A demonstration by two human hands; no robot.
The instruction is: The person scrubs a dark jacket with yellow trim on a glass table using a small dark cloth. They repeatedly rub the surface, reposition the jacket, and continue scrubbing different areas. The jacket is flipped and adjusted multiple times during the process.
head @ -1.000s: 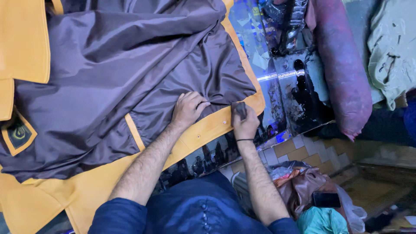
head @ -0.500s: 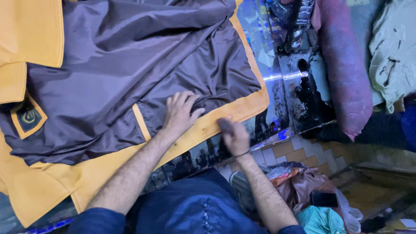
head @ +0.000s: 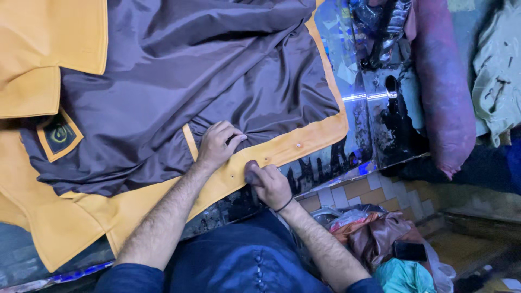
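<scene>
A jacket lies spread inside out on the table, with dark brown lining and a yellow edge band that carries small metal snaps. My left hand rests on the lining near the band, its fingers pinching a pucker of the fabric. My right hand is at the band's lower edge, closed around a small dark object whose tip presses on the yellow band beside a snap. A dark band circles my right wrist.
A yellow-bordered dark label sits on the lining at left. The glossy printed table top shows to the right of the jacket. A pink bolster, pale cloth and bags on the floor lie to the right.
My right hand has slid left along the yellow band, closer to my left hand. The left hand stays on the lining. The view has shifted, so the jacket sits further right in frame.
</scene>
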